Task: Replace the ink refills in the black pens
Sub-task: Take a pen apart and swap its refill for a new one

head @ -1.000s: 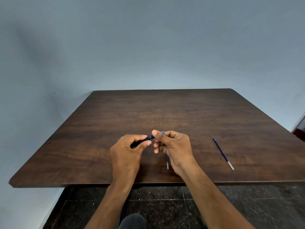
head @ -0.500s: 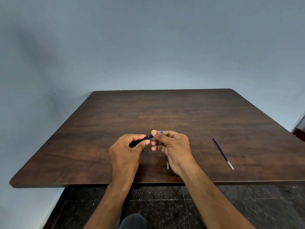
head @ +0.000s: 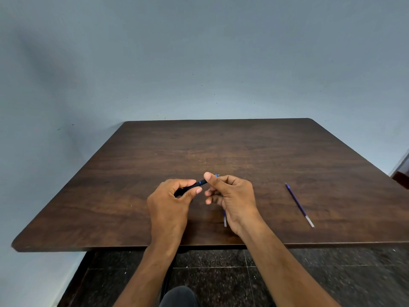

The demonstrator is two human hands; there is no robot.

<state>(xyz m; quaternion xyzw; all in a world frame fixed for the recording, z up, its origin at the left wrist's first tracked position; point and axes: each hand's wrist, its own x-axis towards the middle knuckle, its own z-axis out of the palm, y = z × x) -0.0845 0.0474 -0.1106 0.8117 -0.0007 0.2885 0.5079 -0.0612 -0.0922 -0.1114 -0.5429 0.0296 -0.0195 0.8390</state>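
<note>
Two bare forearms reach forward over the near edge of the table [head: 66,218], hands almost meeting. The left hand [head: 170,202], knuckles up, curls its fingers and thumb in a grip round the black pen [head: 190,187]; the right hand [head: 232,196] pinches the pen's far end between thumb and forefinger, remaining fingers loosely bent.

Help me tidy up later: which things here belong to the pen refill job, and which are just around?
Part of the job:
- black pen, held between left hand and right hand
- refill lying on the table, right side
- refill partly hidden under the right hand

Just there:
- table
- tiled floor
</note>
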